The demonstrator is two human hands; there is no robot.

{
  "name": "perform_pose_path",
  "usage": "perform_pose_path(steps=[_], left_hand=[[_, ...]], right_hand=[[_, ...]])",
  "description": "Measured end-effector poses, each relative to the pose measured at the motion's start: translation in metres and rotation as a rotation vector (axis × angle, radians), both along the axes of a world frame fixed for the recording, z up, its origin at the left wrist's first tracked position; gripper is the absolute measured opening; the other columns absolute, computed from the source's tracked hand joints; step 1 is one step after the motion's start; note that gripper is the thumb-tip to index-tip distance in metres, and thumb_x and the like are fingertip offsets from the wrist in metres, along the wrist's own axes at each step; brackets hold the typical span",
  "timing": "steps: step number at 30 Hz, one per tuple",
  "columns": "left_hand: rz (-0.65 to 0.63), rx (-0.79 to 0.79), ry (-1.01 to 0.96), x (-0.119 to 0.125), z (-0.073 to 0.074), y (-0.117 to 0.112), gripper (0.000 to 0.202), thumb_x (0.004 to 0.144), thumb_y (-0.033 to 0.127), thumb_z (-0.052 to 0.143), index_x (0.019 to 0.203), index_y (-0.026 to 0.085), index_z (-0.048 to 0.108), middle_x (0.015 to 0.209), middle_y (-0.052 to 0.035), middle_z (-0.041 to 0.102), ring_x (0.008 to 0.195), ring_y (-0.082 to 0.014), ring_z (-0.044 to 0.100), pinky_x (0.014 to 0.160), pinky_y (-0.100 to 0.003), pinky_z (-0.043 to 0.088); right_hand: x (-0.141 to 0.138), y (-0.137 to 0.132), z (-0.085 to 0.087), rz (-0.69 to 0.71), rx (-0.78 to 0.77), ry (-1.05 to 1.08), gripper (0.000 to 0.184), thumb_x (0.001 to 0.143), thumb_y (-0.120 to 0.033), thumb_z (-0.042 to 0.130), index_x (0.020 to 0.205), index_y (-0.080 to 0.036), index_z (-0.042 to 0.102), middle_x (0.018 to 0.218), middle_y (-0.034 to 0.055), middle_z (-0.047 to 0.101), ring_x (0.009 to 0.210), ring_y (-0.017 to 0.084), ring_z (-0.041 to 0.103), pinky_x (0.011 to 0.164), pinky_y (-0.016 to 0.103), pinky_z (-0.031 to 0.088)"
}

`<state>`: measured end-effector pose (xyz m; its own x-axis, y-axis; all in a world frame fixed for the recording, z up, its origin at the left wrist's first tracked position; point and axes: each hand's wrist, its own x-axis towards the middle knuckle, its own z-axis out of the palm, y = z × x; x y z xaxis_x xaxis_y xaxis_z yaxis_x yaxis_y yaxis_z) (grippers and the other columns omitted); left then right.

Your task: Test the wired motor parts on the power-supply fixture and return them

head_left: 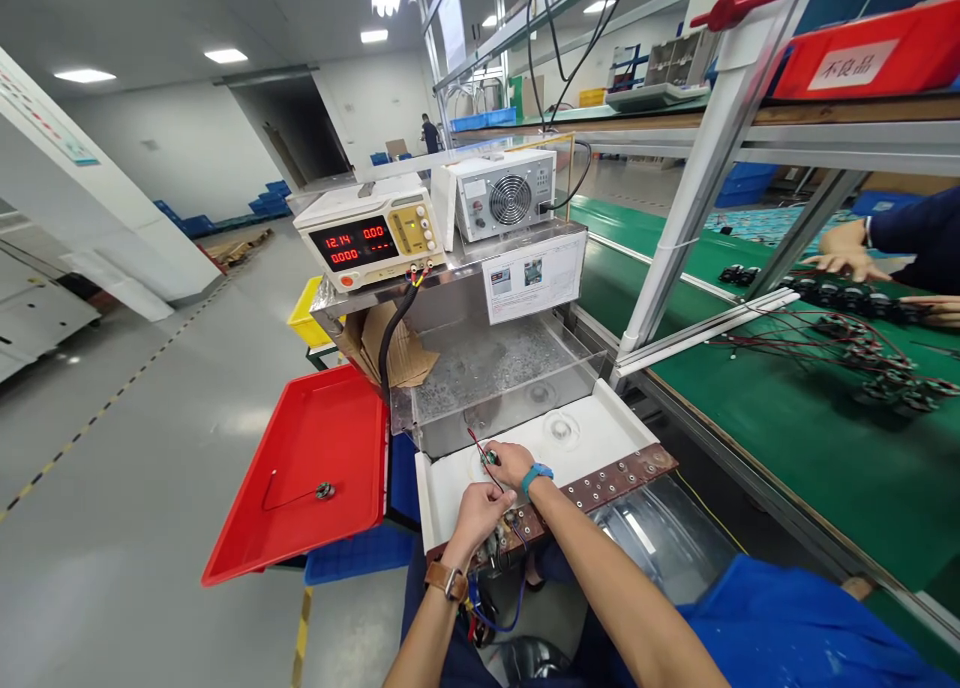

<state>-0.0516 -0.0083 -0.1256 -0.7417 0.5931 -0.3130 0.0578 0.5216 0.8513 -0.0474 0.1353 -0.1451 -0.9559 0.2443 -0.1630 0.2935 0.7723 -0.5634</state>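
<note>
My right hand [511, 464], with a blue band at its wrist, closes on a small round green part [491, 457] over the white fixture tray [611, 418]. Red and black wires [475, 440] run from that part. Just nearer to me, my left hand [480, 516] pinches a thin wire end above the brown strip with metal studs [630, 471]; its exact grip is partly hidden by the fingers. A round clear seat [561, 429] shows in the tray to the right. Below the strip hang blue wires [517, 608].
A power supply [375, 233] with red digits stands on the metal shelf. On the left, a red tray [300, 448] holds one wired round part [324, 490]. A green bench [787, 398] with wired parts lies right, where a co-worker's hands [851, 253] handle dark pieces.
</note>
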Motion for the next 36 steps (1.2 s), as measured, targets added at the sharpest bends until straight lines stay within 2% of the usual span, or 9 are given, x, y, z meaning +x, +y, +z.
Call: perform_pose_path(steps=[4,8,14,24,29,31,33,36], left_hand=[[0.003,0.025,-0.006,0.001,0.002,0.001,0.047,0.062,0.061,0.068,0.049,0.019,0.05,0.047,0.0047,0.044,0.05,-0.0103,0.037,0.053,-0.025,0.028],[0.031,0.037,0.013,0.002,0.005,0.0,0.045,0.061,0.056,0.07,0.047,0.019,0.05,0.046,0.0037,0.046,0.051,-0.0115,0.04,0.054,-0.026,0.029],[0.077,0.053,0.035,0.004,0.004,0.0,0.046,0.057,0.055,0.073,0.043,0.02,0.047,0.044,0.0028,0.045,0.048,-0.012,0.039,0.053,-0.027,0.028],[0.087,0.074,0.068,0.003,-0.001,0.003,0.06,0.049,0.078,0.065,0.043,0.023,0.042,0.046,0.0013,0.042,0.049,-0.0131,0.035,0.055,-0.03,0.028],[0.022,0.08,0.11,0.002,0.005,0.004,0.069,0.044,0.091,0.057,0.042,0.024,0.041,0.044,0.0,0.043,0.05,-0.0165,0.041,0.056,-0.031,0.033],[0.019,0.114,0.146,0.002,0.009,0.004,0.069,0.046,0.092,0.056,0.044,0.023,0.047,0.045,-0.0016,0.048,0.053,-0.0201,0.048,0.058,-0.033,0.039],[0.073,0.175,0.177,0.003,0.014,0.008,0.067,0.051,0.089,0.057,0.052,0.022,0.058,0.052,-0.0041,0.059,0.06,-0.0247,0.057,0.061,-0.034,0.045],[0.199,0.248,0.149,0.008,0.027,0.021,0.068,0.055,0.084,0.061,0.075,0.02,0.069,0.068,-0.0065,0.07,0.074,-0.0292,0.066,0.068,-0.035,0.051]], right_hand=[[0.0,-0.001,0.0,-0.003,0.008,0.012,0.033,0.083,-0.035,0.064,0.115,-0.028,0.064,0.098,0.0028,0.072,0.096,0.021,0.065,0.079,0.026,0.039],[0.001,-0.004,0.003,0.003,0.012,0.019,0.033,0.082,-0.033,0.063,0.115,-0.027,0.064,0.097,0.0029,0.073,0.095,0.022,0.065,0.078,0.026,0.039],[-0.002,-0.007,-0.008,-0.011,0.01,0.053,0.032,0.08,-0.03,0.062,0.111,-0.028,0.065,0.096,0.0032,0.073,0.096,0.023,0.066,0.077,0.027,0.039],[-0.003,-0.008,-0.006,-0.026,0.008,0.092,0.033,0.075,-0.03,0.064,0.108,-0.028,0.067,0.098,0.0048,0.074,0.098,0.025,0.067,0.08,0.029,0.042],[-0.003,-0.009,0.006,-0.049,0.038,0.05,0.034,0.072,-0.031,0.068,0.106,-0.027,0.069,0.107,0.0068,0.073,0.101,0.026,0.067,0.08,0.029,0.044],[-0.001,-0.009,0.013,-0.045,0.028,0.07,0.031,0.072,-0.034,0.07,0.103,-0.026,0.07,0.106,0.0064,0.073,0.1,0.026,0.067,0.078,0.028,0.044],[0.001,-0.004,0.021,-0.095,-0.019,0.151,0.031,0.072,-0.04,0.071,0.1,-0.026,0.07,0.098,0.0038,0.074,0.093,0.024,0.067,0.074,0.027,0.043],[0.011,0.02,0.035,-0.385,-0.159,0.366,0.035,0.07,-0.045,0.073,0.098,-0.026,0.068,0.078,-0.0023,0.07,0.074,0.017,0.064,0.064,0.023,0.04]])
